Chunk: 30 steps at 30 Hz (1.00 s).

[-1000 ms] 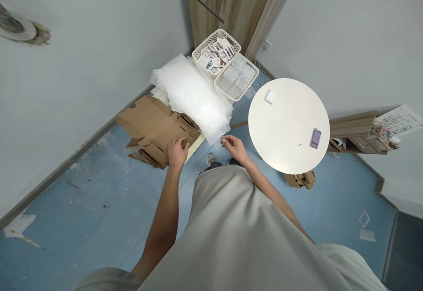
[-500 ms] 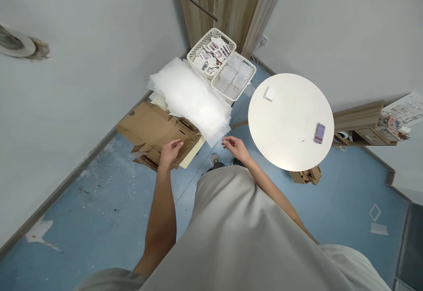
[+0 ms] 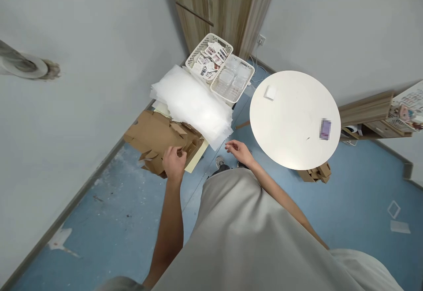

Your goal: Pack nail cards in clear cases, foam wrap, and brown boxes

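Note:
My left hand point(image 3: 174, 163) is closed at the near edge of a pile of flattened brown cardboard boxes point(image 3: 152, 133), its fingers curled round a cardboard edge. Part of that grip is hidden behind the hand. Several cut flaps beside it stand up at an angle. My right hand point(image 3: 240, 151) hangs in the air above the floor, holding nothing, its fingers loosely bent and the thumb apart. Just beyond it lies a stack of thin white translucent sheets point(image 3: 193, 101), overlapping the far side of the cardboard.
A round white table point(image 3: 291, 136) at right bears a small white square item point(image 3: 270, 92) and a blurred purple object point(image 3: 325, 129). Two baskets, one with printed cards point(image 3: 211, 59), one with clear plastic boxes point(image 3: 233, 77), stand before a wooden cabinet point(image 3: 228, 13).
My left hand has come down onto the cardboard, its fingers now curled at the edge. The flaps near it have shifted upward. My right hand stays almost the same, and the view has turned slightly.

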Each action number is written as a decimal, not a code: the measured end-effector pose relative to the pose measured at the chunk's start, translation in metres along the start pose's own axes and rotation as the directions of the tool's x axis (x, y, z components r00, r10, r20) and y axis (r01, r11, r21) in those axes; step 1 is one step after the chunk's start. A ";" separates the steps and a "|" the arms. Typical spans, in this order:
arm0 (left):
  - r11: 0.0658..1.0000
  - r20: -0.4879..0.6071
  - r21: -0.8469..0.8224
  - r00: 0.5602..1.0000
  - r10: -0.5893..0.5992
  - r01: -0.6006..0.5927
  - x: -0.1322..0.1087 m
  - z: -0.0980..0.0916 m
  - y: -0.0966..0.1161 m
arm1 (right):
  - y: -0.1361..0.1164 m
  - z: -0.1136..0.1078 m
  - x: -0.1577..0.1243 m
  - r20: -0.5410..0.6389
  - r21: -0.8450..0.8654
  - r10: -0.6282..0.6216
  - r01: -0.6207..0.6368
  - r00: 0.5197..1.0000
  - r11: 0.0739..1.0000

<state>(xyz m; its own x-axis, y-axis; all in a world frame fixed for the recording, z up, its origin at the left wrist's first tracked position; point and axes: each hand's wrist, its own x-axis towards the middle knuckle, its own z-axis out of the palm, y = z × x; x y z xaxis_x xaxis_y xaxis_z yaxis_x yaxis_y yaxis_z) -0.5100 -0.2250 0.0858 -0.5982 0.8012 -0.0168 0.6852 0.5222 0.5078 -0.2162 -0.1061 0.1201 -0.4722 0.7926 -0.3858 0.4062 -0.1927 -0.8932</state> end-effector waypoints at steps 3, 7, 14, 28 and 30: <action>0.996 -0.156 -0.087 0.988 -0.010 -0.004 -0.004 -0.017 0.005 | 0.001 0.002 0.000 0.021 0.004 0.004 -0.004 1.000 1.000; 0.979 -0.371 -0.201 0.924 -0.091 0.016 -0.002 -0.045 0.022 | -0.001 0.006 0.002 0.055 0.008 -0.013 0.013 0.998 1.000; 0.955 -0.504 -0.240 0.863 0.029 -0.172 0.005 -0.088 0.103 | -0.017 -0.002 0.003 0.066 0.081 -0.052 0.046 0.996 0.996; 0.442 -0.222 -0.339 0.527 0.820 -0.830 0.000 0.058 0.281 | -0.058 -0.158 -0.017 -0.529 0.358 -0.068 0.295 0.846 0.886; 0.382 -0.194 -0.364 0.470 0.861 -0.849 -0.004 0.082 0.307 | -0.045 -0.182 -0.021 -0.619 0.349 -0.005 0.281 0.785 0.894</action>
<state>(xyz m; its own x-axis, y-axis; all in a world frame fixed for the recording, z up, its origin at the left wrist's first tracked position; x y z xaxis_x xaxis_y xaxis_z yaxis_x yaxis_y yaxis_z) -0.2630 -0.0442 0.1707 0.2281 0.7698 0.5961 0.6186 -0.5874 0.5219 -0.0820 -0.0093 0.2103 0.1121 0.9814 -0.1556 -0.0430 -0.1517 -0.9875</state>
